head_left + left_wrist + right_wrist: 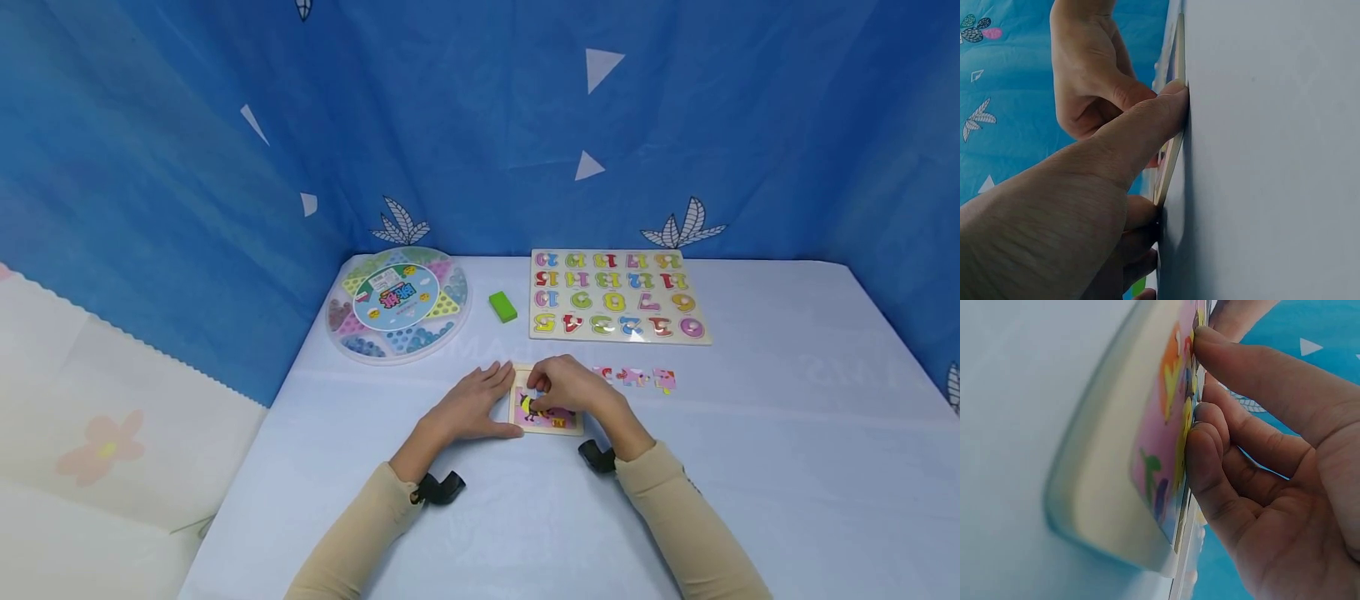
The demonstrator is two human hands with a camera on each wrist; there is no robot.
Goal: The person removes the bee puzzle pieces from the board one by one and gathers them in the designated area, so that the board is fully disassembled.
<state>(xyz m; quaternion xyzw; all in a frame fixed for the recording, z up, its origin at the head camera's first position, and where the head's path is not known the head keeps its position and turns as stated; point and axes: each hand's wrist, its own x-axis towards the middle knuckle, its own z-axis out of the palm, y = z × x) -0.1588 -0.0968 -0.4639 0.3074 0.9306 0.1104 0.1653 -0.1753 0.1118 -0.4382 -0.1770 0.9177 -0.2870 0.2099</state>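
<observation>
A small wooden tray puzzle (514, 417) with a pink picture and a yellow-and-black bee lies on the table. My left hand (472, 404) lies along its left side, fingers straight, the thumb (1166, 103) on the near corner of the frame. Over the picture my right hand (573, 385) bends its fingers. Its thumb and fingertips (1204, 450) pinch a puzzle piece down at the picture's surface, and the fingers mostly hide that piece. Just right of this hand, loose pink jigsaw pieces (633, 377) lie in a row.
Behind the tray lies a green block (502, 307). A round Chinese checkers set (397, 305) with marbles stands at back left, and a wooden number board (621, 297) at back right. Blue patterned cloth (480, 125) hangs behind the white-covered table (787, 417).
</observation>
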